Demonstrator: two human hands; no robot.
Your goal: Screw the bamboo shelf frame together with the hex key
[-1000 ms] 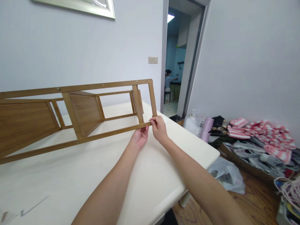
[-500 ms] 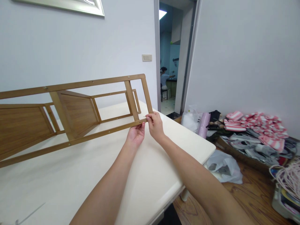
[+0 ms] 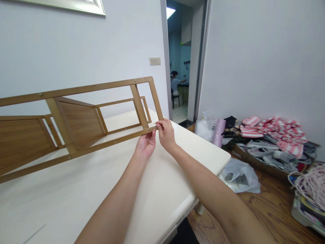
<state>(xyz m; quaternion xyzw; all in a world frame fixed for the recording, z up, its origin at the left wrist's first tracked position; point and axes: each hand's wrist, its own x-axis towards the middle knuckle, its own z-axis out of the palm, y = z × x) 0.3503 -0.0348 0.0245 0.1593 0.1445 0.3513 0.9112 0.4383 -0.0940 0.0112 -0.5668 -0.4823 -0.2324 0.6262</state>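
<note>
A brown wooden frame [image 3: 92, 147] with solid panels lies on its side on the white table [image 3: 162, 183], reaching past the left edge of the view. My left hand [image 3: 146, 144] holds its lower rail from below, close to the right corner, fingers curled against the wood. At that corner my right hand [image 3: 165, 133] is closed in a pinch, just right of a hole in the rail. A tiny thin tip shows at its fingertips, too small to name. Small metal fittings dot the upper rail.
A thin metal rod [image 3: 35, 234] lies on the table at lower left. Right of the table are a plastic bag [image 3: 240, 176], a purple roll [image 3: 219, 133], striped cloths [image 3: 281, 130] and coiled cord [image 3: 311, 188]. Beyond the doorway a person [image 3: 175, 83] sits.
The view has turned slightly, so everything sits a little further left. Both hands stay at the same corner of the frame, with almost the same grip.
</note>
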